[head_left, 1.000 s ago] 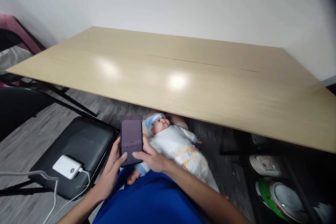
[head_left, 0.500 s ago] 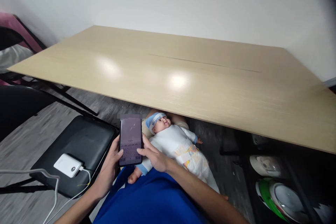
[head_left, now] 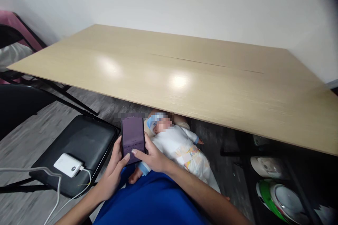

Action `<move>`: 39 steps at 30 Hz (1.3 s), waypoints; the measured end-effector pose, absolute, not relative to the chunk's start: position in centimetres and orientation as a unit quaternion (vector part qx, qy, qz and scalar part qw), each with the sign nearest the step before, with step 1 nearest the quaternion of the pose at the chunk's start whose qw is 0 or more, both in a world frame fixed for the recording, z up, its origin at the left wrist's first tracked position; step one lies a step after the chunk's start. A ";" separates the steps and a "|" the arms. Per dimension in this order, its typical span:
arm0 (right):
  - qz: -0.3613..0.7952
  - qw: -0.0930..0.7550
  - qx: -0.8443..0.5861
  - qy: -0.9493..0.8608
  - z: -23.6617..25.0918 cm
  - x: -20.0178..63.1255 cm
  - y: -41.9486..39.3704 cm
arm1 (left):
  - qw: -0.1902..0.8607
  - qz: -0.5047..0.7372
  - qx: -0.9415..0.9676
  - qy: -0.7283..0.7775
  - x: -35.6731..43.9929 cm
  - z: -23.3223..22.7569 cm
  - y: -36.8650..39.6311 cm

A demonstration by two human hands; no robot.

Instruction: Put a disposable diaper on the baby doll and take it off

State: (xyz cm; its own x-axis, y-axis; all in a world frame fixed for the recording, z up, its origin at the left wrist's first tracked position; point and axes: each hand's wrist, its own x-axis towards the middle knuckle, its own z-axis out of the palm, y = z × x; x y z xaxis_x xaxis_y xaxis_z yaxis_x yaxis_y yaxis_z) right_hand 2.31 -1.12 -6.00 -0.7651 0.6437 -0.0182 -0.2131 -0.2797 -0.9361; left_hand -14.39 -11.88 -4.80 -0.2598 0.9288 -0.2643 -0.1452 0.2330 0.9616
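A dark smartphone [head_left: 133, 130] is held upright between both hands over my lap, a keyboard showing on the lower part of its screen. My left hand [head_left: 115, 168] grips its left edge, thumb over the keys. My right hand [head_left: 151, 156] wraps the right edge, with the thumb on the screen as well. Behind the phone a baby doll [head_left: 171, 144] lies across my lap, in a white top with blue cuffs, a patterned diaper and a blue-and-white headband. Its face is blurred out, and my right forearm crosses in front of its lower body.
A long wooden table [head_left: 211, 95] stands ahead against the wall. At left a black folding chair [head_left: 87, 137] carries a white power bank [head_left: 68, 165] with a cable [head_left: 56, 186]. Below the table at right are a green-and-white round object [head_left: 271, 197] and a pale appliance [head_left: 264, 167].
Both thumbs have moved inward over the keyboard, closer to each other. The phone has shifted very slightly to the right. The doll stays in place.
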 end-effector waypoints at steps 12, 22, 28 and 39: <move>0.803 0.259 -0.168 -0.510 -4.5 2.9 -0.6 | 0.511 0.573 0.265 0.583 -14.5 -5.0 -10.8; 0.788 0.259 -0.161 -0.535 -5.2 2.9 -0.7 | 0.471 0.554 0.286 0.624 -14.7 -5.9 -10.0; 0.801 0.256 -0.148 -0.520 -5.6 2.8 -0.6 | 0.515 0.579 0.239 0.585 -14.6 -5.9 -10.4; 0.796 0.250 -0.162 -0.527 -5.7 2.8 -0.4 | 0.480 0.566 0.271 0.613 -15.0 -6.6 -10.0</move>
